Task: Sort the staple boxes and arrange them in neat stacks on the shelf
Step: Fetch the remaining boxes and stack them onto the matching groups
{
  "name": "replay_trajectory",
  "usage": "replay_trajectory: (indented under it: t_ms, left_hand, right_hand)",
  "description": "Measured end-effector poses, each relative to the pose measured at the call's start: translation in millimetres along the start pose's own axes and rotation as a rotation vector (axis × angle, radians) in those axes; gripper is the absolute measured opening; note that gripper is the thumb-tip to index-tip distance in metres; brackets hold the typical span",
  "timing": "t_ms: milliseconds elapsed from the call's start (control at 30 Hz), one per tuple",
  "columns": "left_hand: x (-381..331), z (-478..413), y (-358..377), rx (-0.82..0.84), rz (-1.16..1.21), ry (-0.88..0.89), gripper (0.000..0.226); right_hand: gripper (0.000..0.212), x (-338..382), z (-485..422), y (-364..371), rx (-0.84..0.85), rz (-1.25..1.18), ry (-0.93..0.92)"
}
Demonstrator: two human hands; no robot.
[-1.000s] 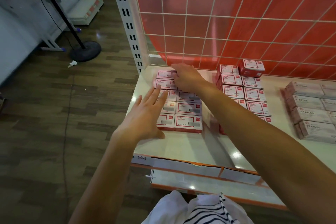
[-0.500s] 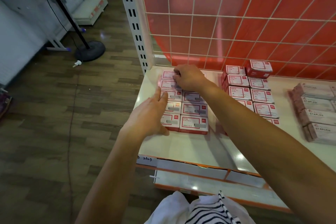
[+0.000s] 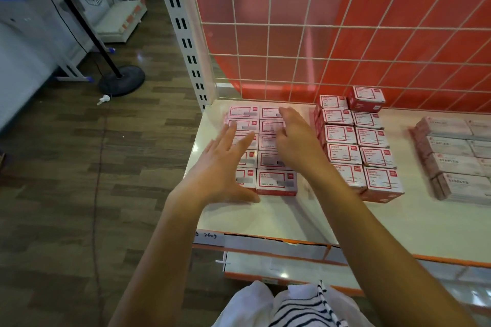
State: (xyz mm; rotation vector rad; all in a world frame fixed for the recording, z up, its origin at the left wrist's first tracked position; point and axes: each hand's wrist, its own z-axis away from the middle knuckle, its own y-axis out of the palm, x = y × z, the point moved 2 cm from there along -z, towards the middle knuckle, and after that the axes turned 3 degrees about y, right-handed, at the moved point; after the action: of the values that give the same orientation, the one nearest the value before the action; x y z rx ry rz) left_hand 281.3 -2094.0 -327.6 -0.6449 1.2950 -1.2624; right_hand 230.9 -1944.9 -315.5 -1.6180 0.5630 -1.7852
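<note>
Red-and-white staple boxes (image 3: 276, 182) sit in a two-column block on the white shelf (image 3: 292, 218). The left hand (image 3: 220, 164), fingers straight and spread, holds nothing over the block's 9 o'clock side. The right hand (image 3: 297, 141), loosely bent and empty, hovers at 1 o'clock. A second block (image 3: 372, 138) stands at 3 o'clock.

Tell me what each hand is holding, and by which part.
Nothing is held. The left hand is spread and the right hand loosely curved over the left block of staple boxes, gripping none.

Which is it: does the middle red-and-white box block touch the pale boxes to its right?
Apart. The head view shows a strip of bare shelf between the red-and-white block and the pale boxes.
</note>
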Motion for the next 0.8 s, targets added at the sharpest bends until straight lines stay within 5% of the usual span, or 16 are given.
replay_trajectory:
  t_ms: [333, 800]
  left_hand:
    - [-19.0, -8.1, 13.0, -0.015, -0.148, 0.077, 0.113]
    - [-36.9, -2.6, 10.1, -0.004, -0.039, 0.051, 0.109]
  right_hand:
    - [0.034, -27.2, 59.8, 11.1, 0.070, -0.319, 0.189]
    - [0.041, -26.5, 73.8, 10.1, 0.089, -0.350, 0.138]
